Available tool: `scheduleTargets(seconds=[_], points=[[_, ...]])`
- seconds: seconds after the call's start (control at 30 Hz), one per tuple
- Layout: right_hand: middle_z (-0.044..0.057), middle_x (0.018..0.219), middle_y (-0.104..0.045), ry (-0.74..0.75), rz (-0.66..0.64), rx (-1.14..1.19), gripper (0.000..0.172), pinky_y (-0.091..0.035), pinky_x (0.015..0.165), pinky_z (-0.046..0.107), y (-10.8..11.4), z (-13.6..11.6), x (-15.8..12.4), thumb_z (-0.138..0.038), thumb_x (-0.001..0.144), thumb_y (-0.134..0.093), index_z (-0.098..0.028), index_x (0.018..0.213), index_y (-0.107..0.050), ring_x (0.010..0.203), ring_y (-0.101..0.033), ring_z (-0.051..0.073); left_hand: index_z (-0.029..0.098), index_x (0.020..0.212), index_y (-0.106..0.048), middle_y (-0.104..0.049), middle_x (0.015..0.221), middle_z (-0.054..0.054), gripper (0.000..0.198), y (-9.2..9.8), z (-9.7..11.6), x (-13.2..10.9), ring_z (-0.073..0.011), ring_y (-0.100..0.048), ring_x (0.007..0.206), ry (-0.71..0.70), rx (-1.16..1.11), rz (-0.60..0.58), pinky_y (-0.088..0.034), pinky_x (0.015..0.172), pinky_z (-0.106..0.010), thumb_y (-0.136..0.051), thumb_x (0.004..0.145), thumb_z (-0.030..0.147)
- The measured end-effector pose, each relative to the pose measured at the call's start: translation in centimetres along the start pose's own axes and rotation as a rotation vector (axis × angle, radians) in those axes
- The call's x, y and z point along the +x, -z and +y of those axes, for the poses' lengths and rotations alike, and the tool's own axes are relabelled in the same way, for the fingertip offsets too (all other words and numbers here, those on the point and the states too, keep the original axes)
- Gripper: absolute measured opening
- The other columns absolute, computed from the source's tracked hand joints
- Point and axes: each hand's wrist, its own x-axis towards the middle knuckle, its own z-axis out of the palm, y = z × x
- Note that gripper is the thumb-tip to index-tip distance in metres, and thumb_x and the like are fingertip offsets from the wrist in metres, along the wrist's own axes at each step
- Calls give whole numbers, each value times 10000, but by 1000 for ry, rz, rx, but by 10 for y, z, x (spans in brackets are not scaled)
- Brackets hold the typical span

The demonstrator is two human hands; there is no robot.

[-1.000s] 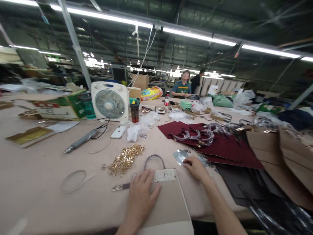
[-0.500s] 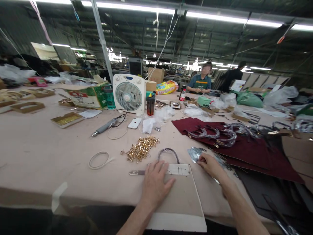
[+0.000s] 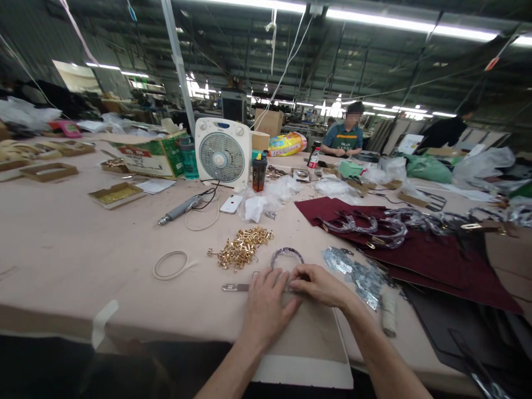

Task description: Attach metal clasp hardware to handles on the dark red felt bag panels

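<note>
My left hand [image 3: 270, 305] lies flat with its fingers stretched over the upper part of a beige bag panel [image 3: 311, 335]. A curved, plastic-wrapped handle [image 3: 287, 252] stands out beyond the panel's far edge. To the left of that hand, a dark strap with a metal end [image 3: 231, 287] sticks out. Beside the left fingers, my right hand [image 3: 320, 285] is closed in a pinch over the panel's top strip; whatever is between its fingertips is hidden. A pile of flat metal plates [image 3: 357, 275] lies to the right, and gold rivets [image 3: 243, 247] are heaped beyond the left hand.
A grey electric screwdriver [image 3: 179, 210], a phone [image 3: 231, 204] and a coil of white tubing [image 3: 170, 265] lie to the left. Behind them stands a box fan [image 3: 223, 155]. Dark red panels [image 3: 432, 260] with wrapped handles cover the right. A person [image 3: 344, 136] sits across the table.
My right hand has moved left from the metal plates to the bag panel beside my left hand. The left hand stays on the panel. The view has shifted slightly.
</note>
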Motion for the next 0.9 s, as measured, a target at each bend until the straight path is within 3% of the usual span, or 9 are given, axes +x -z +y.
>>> scheduleTargets(seconds=[0.77, 0.9], points=[[15, 782, -742, -8, 130, -142, 76, -471, 669, 276, -9, 11, 8, -220, 788, -702, -207, 789, -776, 716, -642, 184, 255, 1379, -606, -660, 1395, -68, 569, -1, -1, 1, -327, -518, 1339, 18, -12, 20, -398, 1164, -554, -776, 871, 450], [24, 833, -760, 26, 129, -151, 96, -507, 754, 301, -7, 17, 5, -246, 826, -709, -220, 833, -801, 789, -673, 205, 256, 1385, -606, -647, 1421, -70, 574, -2, -2, 1, -335, -513, 1352, 34, -14, 8, -387, 1170, -573, -772, 873, 456]])
